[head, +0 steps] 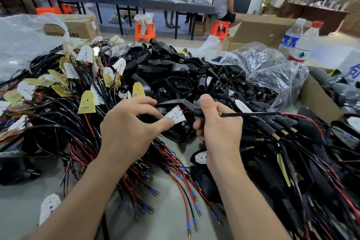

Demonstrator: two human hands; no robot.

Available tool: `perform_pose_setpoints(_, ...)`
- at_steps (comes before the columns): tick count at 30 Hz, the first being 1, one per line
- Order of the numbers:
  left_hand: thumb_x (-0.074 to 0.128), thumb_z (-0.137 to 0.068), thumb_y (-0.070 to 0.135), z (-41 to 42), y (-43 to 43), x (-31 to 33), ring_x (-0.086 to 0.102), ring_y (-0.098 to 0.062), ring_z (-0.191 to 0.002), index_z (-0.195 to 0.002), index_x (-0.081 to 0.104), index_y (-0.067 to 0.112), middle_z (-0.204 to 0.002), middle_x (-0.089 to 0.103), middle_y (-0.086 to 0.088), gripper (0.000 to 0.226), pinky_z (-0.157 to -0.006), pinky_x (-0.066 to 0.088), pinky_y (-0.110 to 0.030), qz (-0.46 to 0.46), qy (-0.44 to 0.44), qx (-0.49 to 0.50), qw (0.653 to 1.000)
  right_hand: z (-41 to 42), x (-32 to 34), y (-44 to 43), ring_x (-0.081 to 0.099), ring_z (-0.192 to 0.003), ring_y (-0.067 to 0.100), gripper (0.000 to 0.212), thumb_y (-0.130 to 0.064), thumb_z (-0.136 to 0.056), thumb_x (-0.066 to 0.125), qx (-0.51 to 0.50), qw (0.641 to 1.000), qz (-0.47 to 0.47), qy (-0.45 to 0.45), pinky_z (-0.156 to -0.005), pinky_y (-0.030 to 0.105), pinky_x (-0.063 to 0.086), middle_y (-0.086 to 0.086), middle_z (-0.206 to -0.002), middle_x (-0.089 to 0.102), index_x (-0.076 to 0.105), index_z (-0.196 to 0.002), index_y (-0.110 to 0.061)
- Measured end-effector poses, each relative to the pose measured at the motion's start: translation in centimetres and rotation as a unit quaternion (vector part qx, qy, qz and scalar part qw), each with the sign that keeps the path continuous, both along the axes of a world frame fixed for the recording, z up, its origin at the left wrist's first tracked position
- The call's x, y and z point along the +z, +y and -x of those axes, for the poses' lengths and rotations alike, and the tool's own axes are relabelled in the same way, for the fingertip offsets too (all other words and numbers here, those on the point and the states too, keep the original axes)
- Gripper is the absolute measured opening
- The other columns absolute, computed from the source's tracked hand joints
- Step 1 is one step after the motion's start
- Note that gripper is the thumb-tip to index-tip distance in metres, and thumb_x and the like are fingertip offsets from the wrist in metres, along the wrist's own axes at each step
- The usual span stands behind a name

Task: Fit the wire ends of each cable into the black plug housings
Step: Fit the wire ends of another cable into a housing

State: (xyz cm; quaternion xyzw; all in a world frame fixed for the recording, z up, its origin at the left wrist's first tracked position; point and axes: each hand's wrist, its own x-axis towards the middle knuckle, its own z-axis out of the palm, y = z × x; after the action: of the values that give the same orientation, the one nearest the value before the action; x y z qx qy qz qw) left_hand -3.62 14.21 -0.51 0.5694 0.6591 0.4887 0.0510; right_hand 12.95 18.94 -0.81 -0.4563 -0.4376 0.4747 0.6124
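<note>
Left hand [126, 128] pinched the little white board [175, 116]. Right hand [216, 128] gripped the black housing [179, 102] beside it, cable [251, 114] trailing right. Best bet was steadying the housing and feeding the wires in straight.

An assembly workshop: heaps of cables [64, 134] and black plug housings [165, 68] cover a workbench [21, 200], with cardboard cartons [261, 31], orange stools [145, 32] and long grey tables [124, 2] behind.

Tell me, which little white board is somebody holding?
The white board pinched by the fingers of the left hand, right beside the black housing in the right hand. All the other boards lie loose in heaps.
</note>
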Motion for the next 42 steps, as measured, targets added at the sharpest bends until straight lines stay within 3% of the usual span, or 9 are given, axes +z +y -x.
perform_pose_setpoints(7, 0.094, -0.065, 0.04, 0.9, 0.7, -0.3, 0.056, 0.024, -0.106, -0.065, 0.079, 0.046, -0.099, 0.064, 0.049, 0.016, -0.094, 0.04, -0.017, 0.04, -0.097, -0.061, 0.993, 0.2, 0.1, 0.1, 0.047, -0.039, 0.014, 0.042, -0.042, -0.093, 0.07, -0.008, 0.999, 0.029, 0.032, -0.039, 0.021, 0.037, 0.006, -0.049, 0.062, 0.067, -0.061, -0.014)
perform_pose_setpoints(10, 0.096, -0.068, 0.024, 1.7, 1.0, -0.3, 0.064, 0.01, -0.111, -0.066, 0.08, 0.038, -0.114, 0.07, 0.035, 0.021, -0.093, 0.048, -0.023, 0.009, -0.133, -0.097, 0.986, 0.5, -0.2, 0.3, 0.046, -0.04, 0.016, 0.043, -0.043, -0.09, 0.07, -0.013, 0.999, 0.037, -0.005, -0.043, 0.023, 0.038, 0.006, -0.048, 0.06, 0.066, -0.06, -0.012)
perform_pose_setpoints(13, 0.093, -0.071, 0.023, 1.7, 1.0, -0.4, 0.069, 0.003, -0.104, -0.068, 0.078, 0.039, -0.113, 0.071, 0.032, 0.022, -0.08, 0.051, -0.015, -0.035, -0.119, -0.078, 0.989, 0.1, -0.1, 0.4, 0.04, -0.04, 0.017, 0.043, -0.036, -0.088, 0.068, 0.027, 0.998, 0.047, -0.031, -0.043, 0.024, 0.034, 0.006, -0.044, 0.052, 0.059, -0.051, -0.016)
perform_pose_setpoints(16, 0.094, -0.067, 0.018, 1.1, 1.1, -0.9, 0.072, 0.002, -0.095, -0.076, 0.075, 0.033, -0.109, 0.075, 0.023, 0.026, -0.077, 0.056, -0.017, -0.047, -0.202, -0.051, 0.977, -0.3, 0.0, 0.5, 0.032, -0.039, 0.017, 0.037, -0.028, -0.087, 0.068, 0.071, 0.996, 0.049, -0.004, -0.039, 0.021, 0.027, 0.006, -0.043, 0.042, 0.057, -0.053, -0.017)
perform_pose_setpoints(19, 0.086, -0.075, 0.021, 0.6, 1.2, -0.7, 0.073, -0.007, -0.104, -0.095, 0.074, 0.032, -0.111, 0.077, 0.011, 0.025, -0.077, 0.061, -0.028, 0.013, -0.313, -0.131, 0.941, -0.4, 0.2, 0.4, 0.024, -0.039, 0.018, 0.026, -0.022, -0.089, 0.068, 0.092, 0.994, 0.048, 0.036, -0.04, 0.02, 0.021, 0.006, -0.044, 0.034, 0.06, -0.067, -0.01)
perform_pose_setpoints(23, 0.066, -0.099, 0.013, 0.2, 0.8, -0.1, 0.079, -0.025, -0.082, -0.1, 0.081, 0.022, -0.093, 0.081, -0.01, 0.018, -0.061, 0.061, -0.024, 0.094, -0.38, -0.209, 0.896, -0.6, 0.5, 0.1, 0.019, -0.035, 0.016, 0.043, -0.019, -0.094, 0.066, 0.112, 0.99, 0.057, 0.057, -0.041, 0.021, 0.017, 0.003, -0.045, 0.028, 0.056, -0.052, -0.019)
perform_pose_setpoints(31, 0.08, -0.067, 0.032, -0.2, 0.4, 0.2, 0.076, -0.023, -0.062, -0.08, 0.084, 0.017, -0.078, 0.078, -0.016, 0.02, -0.052, 0.056, -0.02, 0.077, -0.376, -0.192, 0.903, 0.2, 0.0, -0.5, 0.027, -0.033, 0.016, 0.051, -0.026, -0.092, 0.063, 0.094, 0.993, 0.056, 0.042, -0.041, 0.019, 0.022, 0.003, -0.04, 0.036, 0.052, -0.042, -0.019)
perform_pose_setpoints(37, 0.069, -0.082, 0.031, 0.1, 0.2, 0.6, 0.072, -0.019, -0.066, -0.09, 0.084, 0.014, -0.08, 0.077, -0.011, 0.024, -0.057, 0.057, -0.023, 0.184, -0.368, -0.281, 0.867, -0.4, 0.4, -0.6, 0.036, -0.034, 0.015, 0.048, -0.037, -0.099, 0.065, 0.157, 0.987, 0.046, 0.003, -0.038, 0.02, 0.029, 0.006, -0.042, 0.049, 0.064, -0.055, -0.019)
perform_pose_setpoints(42, 0.071, -0.078, 0.033, 0.2, 0.2, 0.8, 0.072, -0.018, -0.063, -0.087, 0.085, 0.016, -0.079, 0.076, -0.01, 0.024, -0.055, 0.056, -0.019, 0.153, -0.399, -0.245, 0.87, -1.4, 1.0, -0.6, 0.049, -0.046, 0.014, 0.038, -0.036, -0.105, 0.053, 0.143, 0.988, 0.016, 0.049, -0.045, 0.022, 0.037, 0.011, -0.061, 0.068, 0.075, -0.085, -0.012)
